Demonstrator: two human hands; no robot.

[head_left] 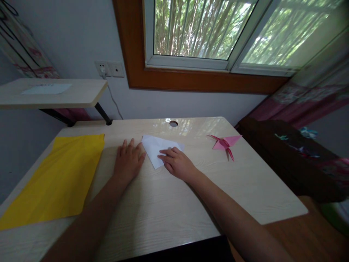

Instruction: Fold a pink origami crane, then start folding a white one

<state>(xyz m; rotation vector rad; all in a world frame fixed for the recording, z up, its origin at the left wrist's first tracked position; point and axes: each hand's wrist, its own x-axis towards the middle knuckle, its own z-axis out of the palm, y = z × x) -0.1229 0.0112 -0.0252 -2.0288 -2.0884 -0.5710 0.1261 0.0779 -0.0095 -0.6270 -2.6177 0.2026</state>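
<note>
Lying on the pale wood-grain desk [169,211], the white paper [151,147], angular in outline, sits between the two hands in my remote head view. The right hand [178,163] covers its right part from above, index finger extended, thumb below it and the other fingers bent; I see the fingers on the paper but cannot tell whether they pinch an edge. The left hand [128,162] rests palm down at the paper's left side, fingers slightly parted, thumb angled out; I cannot tell whether its tips touch the paper. Farther right I note a pink origami crane [224,143], apart from the right hand; to the left, a large yellow sheet [60,178]. Behind the paper are a round cable hole [173,123] and, beyond the desk, a window [196,29].
</note>
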